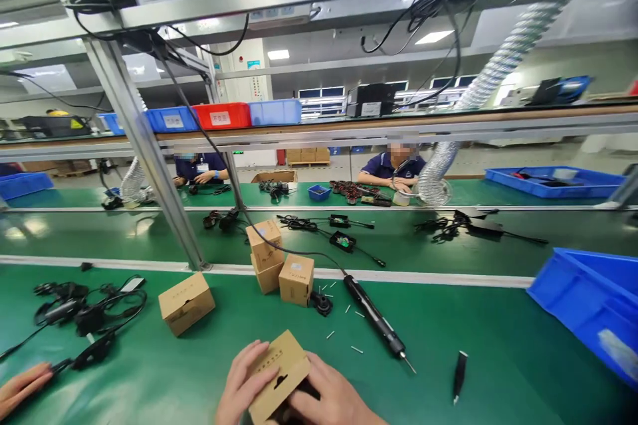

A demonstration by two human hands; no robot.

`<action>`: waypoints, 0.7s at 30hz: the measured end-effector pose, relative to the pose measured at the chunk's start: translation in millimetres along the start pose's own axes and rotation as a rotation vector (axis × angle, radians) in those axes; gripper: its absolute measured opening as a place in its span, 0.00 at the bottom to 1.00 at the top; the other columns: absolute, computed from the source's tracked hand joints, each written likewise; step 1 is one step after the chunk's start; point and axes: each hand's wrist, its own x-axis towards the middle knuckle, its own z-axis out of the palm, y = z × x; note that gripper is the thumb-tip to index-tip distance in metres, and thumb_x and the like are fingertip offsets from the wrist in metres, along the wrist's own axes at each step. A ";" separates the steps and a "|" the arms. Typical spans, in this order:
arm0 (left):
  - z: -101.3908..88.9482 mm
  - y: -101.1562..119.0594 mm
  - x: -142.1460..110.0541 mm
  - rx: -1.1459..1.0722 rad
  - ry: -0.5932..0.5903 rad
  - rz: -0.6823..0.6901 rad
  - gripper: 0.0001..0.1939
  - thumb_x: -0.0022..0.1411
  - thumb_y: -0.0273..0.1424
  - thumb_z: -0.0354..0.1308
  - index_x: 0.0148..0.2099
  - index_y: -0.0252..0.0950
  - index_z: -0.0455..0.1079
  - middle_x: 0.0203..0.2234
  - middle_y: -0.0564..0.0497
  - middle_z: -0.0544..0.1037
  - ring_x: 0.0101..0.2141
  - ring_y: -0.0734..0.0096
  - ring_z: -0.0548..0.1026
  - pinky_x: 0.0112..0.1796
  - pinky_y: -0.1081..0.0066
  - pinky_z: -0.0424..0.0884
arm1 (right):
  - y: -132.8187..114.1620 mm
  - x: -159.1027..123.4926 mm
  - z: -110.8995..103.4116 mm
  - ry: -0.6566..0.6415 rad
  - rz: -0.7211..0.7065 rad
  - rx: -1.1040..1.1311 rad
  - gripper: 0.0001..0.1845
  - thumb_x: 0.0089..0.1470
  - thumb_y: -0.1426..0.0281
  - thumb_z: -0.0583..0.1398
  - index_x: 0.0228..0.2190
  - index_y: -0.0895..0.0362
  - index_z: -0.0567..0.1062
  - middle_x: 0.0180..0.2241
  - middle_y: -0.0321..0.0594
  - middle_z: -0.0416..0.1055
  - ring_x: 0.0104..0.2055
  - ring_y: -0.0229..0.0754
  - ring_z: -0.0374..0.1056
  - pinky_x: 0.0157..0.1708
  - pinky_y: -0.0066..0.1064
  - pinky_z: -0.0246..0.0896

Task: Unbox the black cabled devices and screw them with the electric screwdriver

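Between my hands is a small brown cardboard box [285, 360], tilted, with a dark hang slot in its upper panel. My left hand [242, 382] wraps around its left side, fingers across the printed panel. My right hand [336, 392] grips the right side, thumb and fingers at the dark lower edge; what lies inside is hidden. Beyond stand a few more cardboard boxes [297, 279], two of them stacked. Beside these lies a small black part [321, 303]. A black electric screwdriver [376, 319] lies to the right among several small metal pins [357, 349].
Another person's hand [24, 386] touches a black cable at far left, near tangled adapters [74, 309]. A single box [187, 302] stands left of centre. At right are a black-handled tool [460, 375] and a blue bin [588, 299]. Two people sit across the conveyor [149, 239].
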 end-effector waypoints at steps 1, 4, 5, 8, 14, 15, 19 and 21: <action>-3.8 -0.1 -0.2 0.009 -0.035 0.013 0.27 0.75 0.54 0.51 0.65 0.46 0.71 0.66 0.39 0.67 0.66 0.46 0.65 0.62 0.47 0.69 | -1.7 2.2 -3.4 -0.007 -0.007 0.037 0.14 0.60 0.60 0.60 0.46 0.47 0.77 0.52 0.36 0.71 0.57 0.30 0.65 0.52 0.16 0.71; -13.9 0.6 -0.3 0.010 -0.077 -0.031 0.20 0.77 0.35 0.54 0.68 0.44 0.68 0.67 0.39 0.65 0.65 0.54 0.68 0.61 0.53 0.73 | -5.7 3.9 -8.4 -0.049 0.051 0.088 0.09 0.59 0.71 0.57 0.40 0.55 0.77 0.59 0.40 0.66 0.65 0.32 0.60 0.58 0.19 0.72; -16.5 1.2 0.1 0.009 -0.080 -0.048 0.21 0.76 0.30 0.53 0.68 0.44 0.67 0.67 0.40 0.64 0.65 0.56 0.68 0.61 0.54 0.74 | -6.1 2.4 -7.6 -0.041 0.067 0.090 0.09 0.57 0.74 0.58 0.39 0.56 0.76 0.60 0.42 0.65 0.67 0.33 0.58 0.59 0.21 0.73; -22.5 2.4 2.5 0.069 -0.135 -0.029 0.23 0.75 0.25 0.54 0.68 0.45 0.68 0.68 0.41 0.64 0.68 0.55 0.64 0.63 0.49 0.71 | -3.6 -6.4 0.1 0.010 0.100 0.100 0.11 0.51 0.79 0.61 0.37 0.58 0.76 0.61 0.48 0.62 0.66 0.36 0.59 0.55 0.26 0.76; -32.6 -5.0 1.2 0.147 -0.275 0.084 0.26 0.74 0.24 0.53 0.70 0.43 0.67 0.70 0.39 0.59 0.71 0.49 0.55 0.63 0.44 0.69 | 6.9 -16.2 10.1 -0.023 0.220 0.116 0.22 0.57 0.73 0.60 0.53 0.54 0.72 0.52 0.46 0.68 0.52 0.26 0.70 0.46 0.18 0.78; -33.8 -6.6 0.0 0.141 -0.284 0.090 0.26 0.74 0.24 0.52 0.71 0.43 0.66 0.71 0.39 0.58 0.72 0.47 0.54 0.63 0.43 0.69 | 7.5 -15.3 9.4 -0.030 0.207 0.103 0.23 0.57 0.73 0.60 0.55 0.54 0.72 0.52 0.46 0.68 0.51 0.27 0.70 0.46 0.19 0.78; -34.7 -12.2 -5.4 0.152 -0.342 0.112 0.28 0.74 0.27 0.54 0.73 0.42 0.63 0.73 0.36 0.52 0.73 0.42 0.49 0.63 0.38 0.66 | 6.3 -8.4 5.3 0.007 0.180 0.082 0.22 0.56 0.75 0.61 0.52 0.52 0.76 0.52 0.46 0.68 0.49 0.26 0.69 0.42 0.15 0.75; -31.9 -13.9 -7.7 0.198 -0.348 0.148 0.31 0.72 0.29 0.60 0.73 0.42 0.62 0.73 0.35 0.51 0.73 0.39 0.48 0.63 0.36 0.66 | 4.6 -4.8 3.7 0.021 0.175 0.080 0.18 0.55 0.74 0.62 0.48 0.53 0.78 0.53 0.46 0.68 0.50 0.26 0.68 0.41 0.15 0.75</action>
